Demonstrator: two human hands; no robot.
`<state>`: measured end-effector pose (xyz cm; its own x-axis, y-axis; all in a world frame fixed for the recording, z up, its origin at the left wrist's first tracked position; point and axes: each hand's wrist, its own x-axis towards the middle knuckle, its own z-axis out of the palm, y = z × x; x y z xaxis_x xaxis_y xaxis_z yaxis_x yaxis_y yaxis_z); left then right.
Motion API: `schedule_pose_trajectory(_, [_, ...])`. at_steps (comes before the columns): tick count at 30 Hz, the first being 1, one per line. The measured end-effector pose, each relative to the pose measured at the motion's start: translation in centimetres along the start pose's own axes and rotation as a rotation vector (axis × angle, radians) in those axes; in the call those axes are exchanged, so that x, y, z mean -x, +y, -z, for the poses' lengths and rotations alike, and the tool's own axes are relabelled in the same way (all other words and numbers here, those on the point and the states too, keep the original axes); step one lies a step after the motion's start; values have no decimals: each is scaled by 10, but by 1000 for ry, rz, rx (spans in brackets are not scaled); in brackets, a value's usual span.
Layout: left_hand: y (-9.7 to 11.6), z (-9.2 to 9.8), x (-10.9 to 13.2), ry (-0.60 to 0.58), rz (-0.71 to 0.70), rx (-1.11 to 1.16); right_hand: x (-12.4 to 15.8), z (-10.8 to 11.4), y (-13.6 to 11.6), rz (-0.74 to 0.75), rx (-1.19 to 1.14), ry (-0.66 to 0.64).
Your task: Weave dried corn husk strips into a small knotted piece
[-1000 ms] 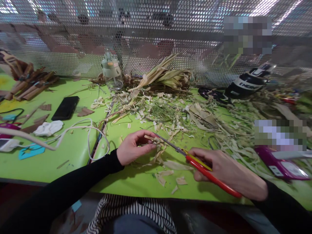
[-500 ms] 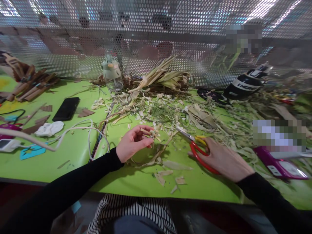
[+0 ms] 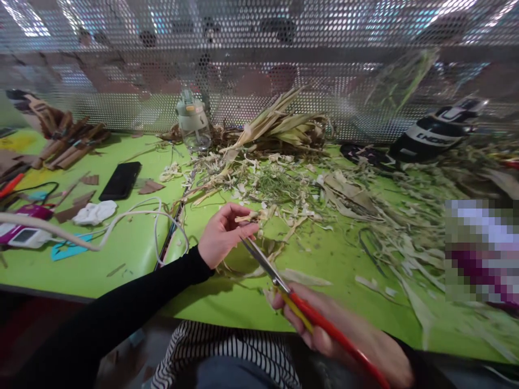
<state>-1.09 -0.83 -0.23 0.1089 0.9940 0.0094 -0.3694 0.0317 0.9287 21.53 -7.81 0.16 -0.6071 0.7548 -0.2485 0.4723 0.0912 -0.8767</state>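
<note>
Between the thumb and fingers of my left hand (image 3: 224, 233) is pinched a small bundle of dried husk strips (image 3: 256, 217). My right hand (image 3: 324, 319) grips a pair of scissors (image 3: 299, 306) with red and yellow handles. Their metal blades point up and left, with the tips close by my left thumb; whether they touch the bundle I cannot tell. Under the blades, on the green table (image 3: 227, 302), lie a curved dry strip and a pale husk piece (image 3: 305, 277).
Shredded husk (image 3: 279, 183) covers the table's middle and right. Behind it are a husk bundle (image 3: 275, 121), a pale green bottle (image 3: 193, 121) and a black bottle (image 3: 432, 135). A phone (image 3: 120, 181) and white cable (image 3: 158, 212) lie left. A perforated metal screen (image 3: 133, 102) stands at the back.
My right hand has brought the scissors from the right of the bundle down and in, turning the blades towards my left hand. The left hand still holds the bundle. The view has shifted slightly.
</note>
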Motion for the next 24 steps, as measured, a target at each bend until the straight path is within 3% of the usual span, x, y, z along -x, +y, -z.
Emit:
schedule_pose_trajectory(6, [2,-5,3,6,-101,37,-14,-13,2,-27,-66,-27])
schedule_pose_trajectory(11, [2,-2,4,11,-146,64,-17,-11,-16,-39,-61,-34])
schedule_pose_trajectory(17, [3,-3,8,-9,-124,32,-18,-11,-42,22,-133,-22])
schedule_pose_trajectory(24, [1,-1,8,-21,-151,19,-19,-12,-43,33,-73,-9])
